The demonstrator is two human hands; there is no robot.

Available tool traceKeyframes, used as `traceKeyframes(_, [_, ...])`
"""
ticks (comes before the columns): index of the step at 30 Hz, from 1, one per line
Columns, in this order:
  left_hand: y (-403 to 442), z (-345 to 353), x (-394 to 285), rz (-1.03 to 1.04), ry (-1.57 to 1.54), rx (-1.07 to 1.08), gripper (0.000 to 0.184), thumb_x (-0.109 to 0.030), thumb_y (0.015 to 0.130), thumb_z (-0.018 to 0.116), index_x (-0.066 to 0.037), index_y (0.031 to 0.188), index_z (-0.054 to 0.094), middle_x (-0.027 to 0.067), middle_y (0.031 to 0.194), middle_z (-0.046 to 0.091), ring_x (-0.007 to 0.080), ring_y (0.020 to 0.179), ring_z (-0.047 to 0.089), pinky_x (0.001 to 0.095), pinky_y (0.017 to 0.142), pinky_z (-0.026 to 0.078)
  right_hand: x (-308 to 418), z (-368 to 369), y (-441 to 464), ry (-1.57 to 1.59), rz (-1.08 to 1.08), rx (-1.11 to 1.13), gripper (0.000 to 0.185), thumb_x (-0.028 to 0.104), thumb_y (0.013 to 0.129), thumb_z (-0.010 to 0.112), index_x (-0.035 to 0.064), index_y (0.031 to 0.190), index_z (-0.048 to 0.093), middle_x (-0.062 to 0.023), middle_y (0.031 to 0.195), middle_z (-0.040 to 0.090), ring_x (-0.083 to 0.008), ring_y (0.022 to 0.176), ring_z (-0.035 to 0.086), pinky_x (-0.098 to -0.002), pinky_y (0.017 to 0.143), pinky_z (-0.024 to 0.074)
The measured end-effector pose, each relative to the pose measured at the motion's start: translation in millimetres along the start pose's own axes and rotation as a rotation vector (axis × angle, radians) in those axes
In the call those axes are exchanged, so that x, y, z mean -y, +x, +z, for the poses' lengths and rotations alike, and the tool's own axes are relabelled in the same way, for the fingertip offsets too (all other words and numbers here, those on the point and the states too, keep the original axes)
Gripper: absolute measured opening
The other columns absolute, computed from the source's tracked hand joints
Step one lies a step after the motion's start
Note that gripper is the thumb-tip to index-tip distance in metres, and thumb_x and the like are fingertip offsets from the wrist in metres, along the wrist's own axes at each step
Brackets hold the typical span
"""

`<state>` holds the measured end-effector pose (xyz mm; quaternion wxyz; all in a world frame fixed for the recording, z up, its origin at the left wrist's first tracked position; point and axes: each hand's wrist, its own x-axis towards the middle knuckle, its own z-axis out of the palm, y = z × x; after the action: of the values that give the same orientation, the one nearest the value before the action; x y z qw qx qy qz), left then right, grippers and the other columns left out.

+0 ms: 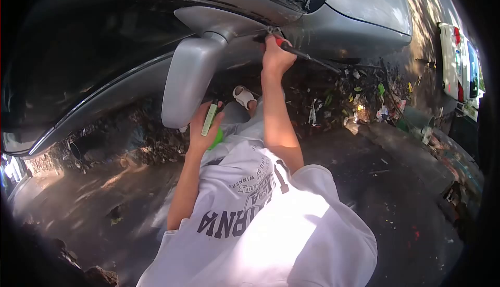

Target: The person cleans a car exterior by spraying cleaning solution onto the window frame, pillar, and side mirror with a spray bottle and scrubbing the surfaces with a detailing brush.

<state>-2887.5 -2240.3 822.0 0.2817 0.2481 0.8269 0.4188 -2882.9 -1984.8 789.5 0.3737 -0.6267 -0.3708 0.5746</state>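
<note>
Tool with a slim red-and-black shaft (303, 55) sits gripped in the right hand (277, 58), near the base of a rounded silver side mirror (188, 73) on a glossy silver-grey car (354, 29). The left hand (197, 127) holds 1 flat, pale-green rectangular object (209, 120) beside the mirror's lower end.

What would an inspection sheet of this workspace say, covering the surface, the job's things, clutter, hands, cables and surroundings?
Surface: silver car body with a side mirror.
Job's things: red-and-black tool at the mirror's base, working end unclear; pale green object, kind unclear.
Clutter: leaves and litter on the ground by the car; bright green item by the left hand.
Hands: right hand closed on the tool; left hand holding the pale green object.
Cables: nothing seen.
Surroundings: white vehicle at far right.
</note>
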Motion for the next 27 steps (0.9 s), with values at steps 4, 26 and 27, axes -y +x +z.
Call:
traceKeyframes(4, [6.9,2.8,-6.3,0.06,0.055,0.074,0.032,-0.016,0.089,0.072,-0.003,0.116,0.063,0.0135,0.11,0.071,0.031,0.096,0.069,0.0376,0.086,0.052,-15.4,8.3,-20.7,0.046,0.01,0.1,0.021,0.012,0.077,0.074,-0.0037,0.092,0.072,-0.0112,0.077,0.071,-0.019,0.066,0.069,-0.0315,0.065,0.0548])
traceKeyframes(26, [-2.4,2.4,-10.3,0.064,0.119,0.058,0.035,-0.016,0.09,0.071,-0.002,0.12,0.06,0.0147,0.113,0.071,0.0332,0.101,0.069,0.0386,0.088,0.053,8.8,-13.3,23.3,0.036,-0.158,-0.123,0.012,0.008,0.071,0.07,-0.0019,0.077,0.068,-0.0129,0.064,0.068,-0.0223,0.055,0.065,-0.0375,0.057,0.0518])
traceKeyframes(27, [-3.6,2.5,-8.8,0.025,0.091,0.059,0.035,-0.016,0.09,0.071,-0.002,0.121,0.06,0.0148,0.113,0.071,0.0335,0.102,0.069,0.0387,0.088,0.052,11.7,-12.1,23.5,-0.045,-0.153,-0.1,0.014,0.011,0.071,0.07,-0.0012,0.078,0.069,-0.0133,0.065,0.069,-0.0236,0.058,0.066,-0.0379,0.061,0.0525])
